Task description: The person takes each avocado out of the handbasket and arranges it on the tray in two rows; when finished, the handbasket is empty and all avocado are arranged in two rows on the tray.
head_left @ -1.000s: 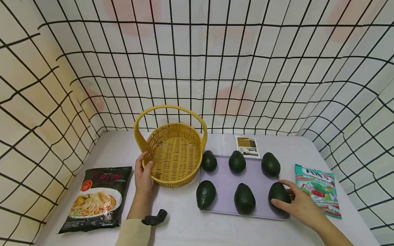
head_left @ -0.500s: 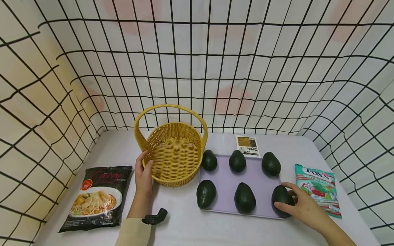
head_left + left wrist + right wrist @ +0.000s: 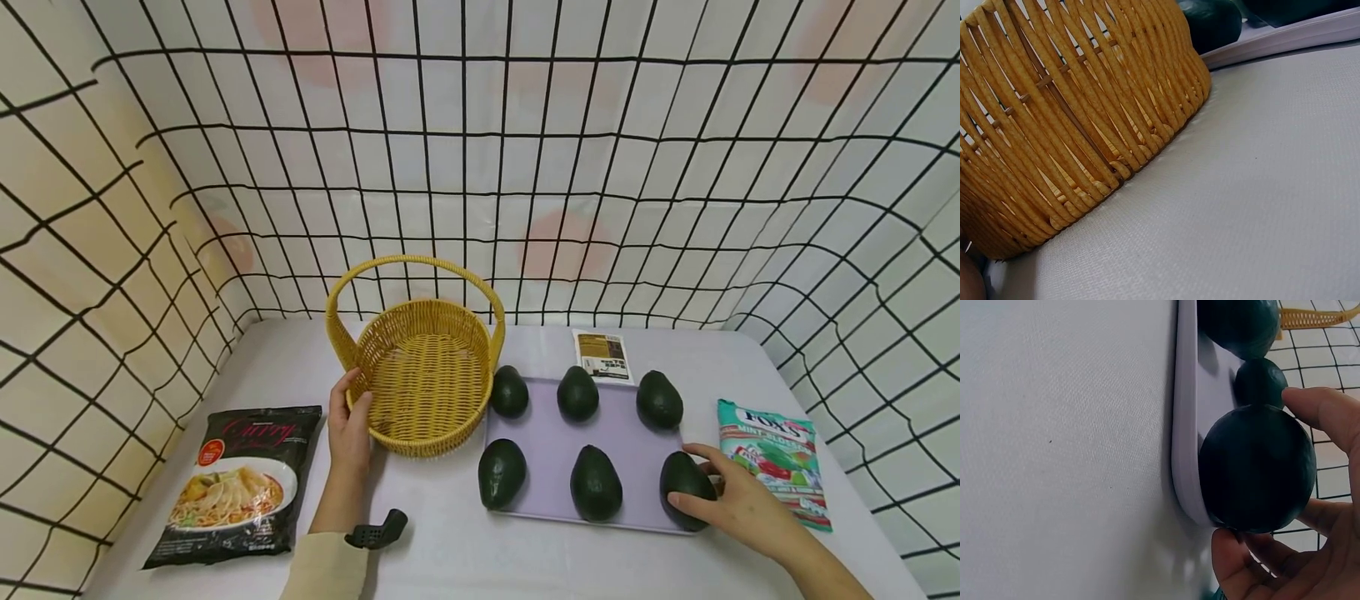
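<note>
My right hand (image 3: 738,504) grips a dark green avocado (image 3: 684,492) at the near right corner of a lilac tray (image 3: 637,467). In the right wrist view the thumb lies on one side of that avocado (image 3: 1257,469) and the fingers curl round the other, right at the tray's rim (image 3: 1185,444). Several more avocados sit in two rows on the tray, among them a middle front one (image 3: 596,485). My left hand (image 3: 351,429) holds the left rim of a yellow wicker basket (image 3: 427,387), thumb over the inside. Woven strands of the basket (image 3: 1079,119) fill much of the left wrist view.
A black curry noodle packet (image 3: 240,483) lies left of the left arm. A teal candy bag (image 3: 780,467) lies right of the tray, close to my right hand. Behind the tray lies a small printed packet (image 3: 602,357). Black grid wire mesh (image 3: 465,167) encloses the back and sides.
My right hand and the avocado in it have shifted slightly right and toward me at the tray's corner. The left hand and the basket have stayed in place.
</note>
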`<state>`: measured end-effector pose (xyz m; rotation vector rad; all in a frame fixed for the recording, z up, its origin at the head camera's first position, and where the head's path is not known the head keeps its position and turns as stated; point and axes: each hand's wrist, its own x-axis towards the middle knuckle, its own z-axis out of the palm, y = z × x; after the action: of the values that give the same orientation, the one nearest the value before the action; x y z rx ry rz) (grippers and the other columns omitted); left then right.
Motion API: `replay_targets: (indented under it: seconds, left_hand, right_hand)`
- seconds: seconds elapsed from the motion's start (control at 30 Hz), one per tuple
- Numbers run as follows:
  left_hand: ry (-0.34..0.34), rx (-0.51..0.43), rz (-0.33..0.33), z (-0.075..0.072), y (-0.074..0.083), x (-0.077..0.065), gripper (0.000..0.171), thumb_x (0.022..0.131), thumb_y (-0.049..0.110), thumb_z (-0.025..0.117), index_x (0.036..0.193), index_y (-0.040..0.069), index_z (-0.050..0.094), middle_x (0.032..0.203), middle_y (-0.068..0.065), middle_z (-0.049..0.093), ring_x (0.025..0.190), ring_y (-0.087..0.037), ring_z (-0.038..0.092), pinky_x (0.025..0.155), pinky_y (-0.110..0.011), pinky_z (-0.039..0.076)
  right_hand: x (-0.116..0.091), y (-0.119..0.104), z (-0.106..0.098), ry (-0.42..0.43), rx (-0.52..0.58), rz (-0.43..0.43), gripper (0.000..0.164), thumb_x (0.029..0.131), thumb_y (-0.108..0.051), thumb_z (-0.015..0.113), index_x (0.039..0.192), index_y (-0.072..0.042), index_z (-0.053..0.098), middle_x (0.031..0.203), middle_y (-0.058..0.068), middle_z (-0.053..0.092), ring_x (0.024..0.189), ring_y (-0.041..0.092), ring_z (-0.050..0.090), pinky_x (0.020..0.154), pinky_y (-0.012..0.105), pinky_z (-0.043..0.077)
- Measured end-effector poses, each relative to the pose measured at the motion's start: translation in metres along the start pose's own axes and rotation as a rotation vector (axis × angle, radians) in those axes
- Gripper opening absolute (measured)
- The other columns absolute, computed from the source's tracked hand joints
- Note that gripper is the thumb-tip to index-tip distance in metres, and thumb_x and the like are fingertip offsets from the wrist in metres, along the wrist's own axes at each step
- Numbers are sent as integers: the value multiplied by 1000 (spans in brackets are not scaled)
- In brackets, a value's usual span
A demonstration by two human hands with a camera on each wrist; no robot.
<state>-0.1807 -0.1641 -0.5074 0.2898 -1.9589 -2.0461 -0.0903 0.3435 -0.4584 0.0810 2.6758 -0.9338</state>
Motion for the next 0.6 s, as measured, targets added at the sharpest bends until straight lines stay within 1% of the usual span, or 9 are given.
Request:
replay_targets:
  seconds: [0.17,0.23,0.37,0.47,0.6]
  left_hand:
    - [1,3,6,0,0,-1,46,105,15,48,151,14,41,166,-3,30,156,-23,25,127,-48,24]
    - [3,4,6,0,0,-1,46,105,15,48,151,14,41,166,-3,30,156,-23,26,127,-48,24]
    - [5,2,2,0,0,-1,46,105,15,48,151,14,40,166,-3,30,156,-22,26,128,-48,24]
    - [4,4,3,0,-1,-1,46,106,16,48,151,14,40,166,-3,30,157,-22,25,128,-47,23]
    - [6,7,7,0,-1,-1,46,106,16,48,151,13,41,166,-3,30,157,-23,24,128,-48,23]
  right_hand:
    - [0,0,0,-14,28,-5,86,87,-42,79,151,-2,37,130,30,58,104,31,68,74,35,55]
    - [1,-1,-1,-17,23,4,87,87,-42,79,151,-2,37,131,30,58,104,30,68,73,35,55]
    - [3,-4,-4,-8,-36,17,89,86,-46,78,151,-2,37,130,29,59,101,28,65,74,35,54]
    - [4,-7,-6,12,-80,6,90,85,-49,78,151,-2,39,130,28,60,100,28,63,75,37,54]
    - [3,-10,-7,33,-92,-16,89,85,-50,78,150,-2,40,130,26,60,103,29,63,77,38,55]
